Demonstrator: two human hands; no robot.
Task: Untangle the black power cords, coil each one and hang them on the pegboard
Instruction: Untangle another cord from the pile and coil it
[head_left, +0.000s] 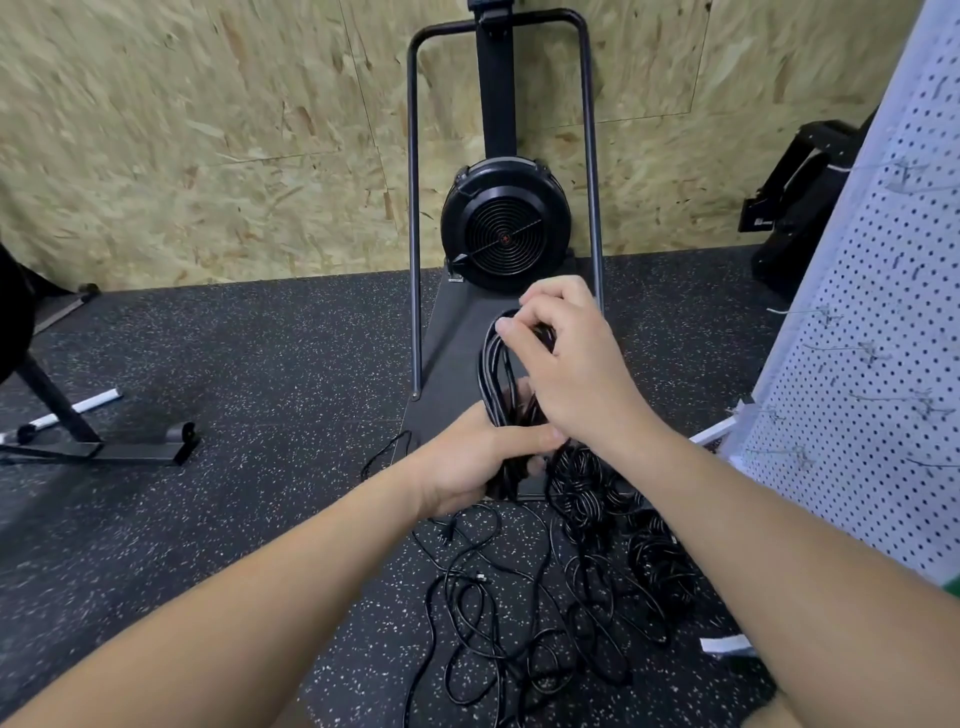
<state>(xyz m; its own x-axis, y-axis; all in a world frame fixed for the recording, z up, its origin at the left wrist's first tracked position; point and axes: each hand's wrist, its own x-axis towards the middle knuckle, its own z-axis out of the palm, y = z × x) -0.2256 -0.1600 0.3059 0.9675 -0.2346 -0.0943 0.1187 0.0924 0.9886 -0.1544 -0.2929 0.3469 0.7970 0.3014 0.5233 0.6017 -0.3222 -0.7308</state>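
Left hand (470, 460): the coiled cord (498, 374) is being gripped at its lower end.
Right hand (566, 358): the coil's top is being pinched.
Floor (260, 364): tangled cords (519, 613) are lying near.

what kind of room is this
Probably a gym or workout space: speckled rubber floor, a black fan-wheel exercise machine against a chipboard wall, and a white pegboard for storage.

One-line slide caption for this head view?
Left hand grips a half-wound coil of black power cord, right hand pinches its top loop, above tangled black cords beside white pegboard.
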